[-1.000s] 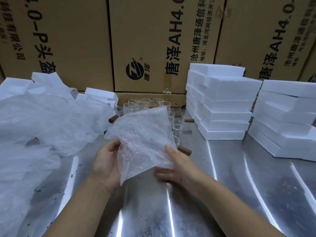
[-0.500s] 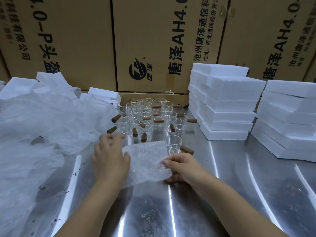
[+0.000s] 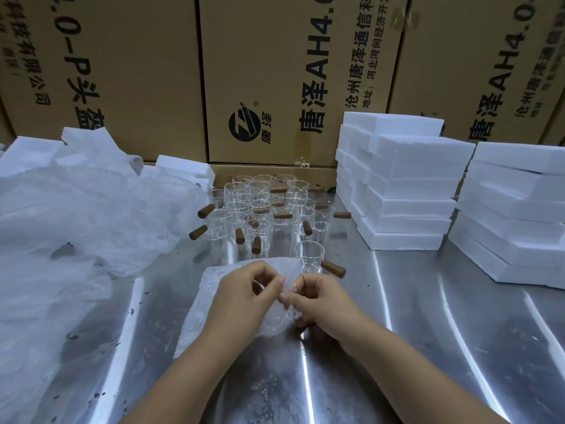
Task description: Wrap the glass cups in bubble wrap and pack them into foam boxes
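Observation:
A sheet of bubble wrap [image 3: 200,313] lies on the steel table in front of me. My left hand [image 3: 241,296] and my right hand [image 3: 321,304] meet over its right part and pinch its edge between thumb and fingers. Just behind the sheet stands a glass cup with a brown wooden handle [image 3: 309,255]. Further back is a cluster of several such glass cups [image 3: 256,209]. White foam boxes are stacked at the right in two piles [image 3: 403,185] [image 3: 513,215].
A large heap of loose bubble wrap and plastic film [image 3: 76,228] covers the left side of the steel table [image 3: 428,347]. More foam pieces [image 3: 183,166] lie behind it. Tall cardboard cartons [image 3: 290,71] wall off the back.
The sheet was held up in the air, then laid flat on the table. My hands have come together over its right part and now pinch its edge.

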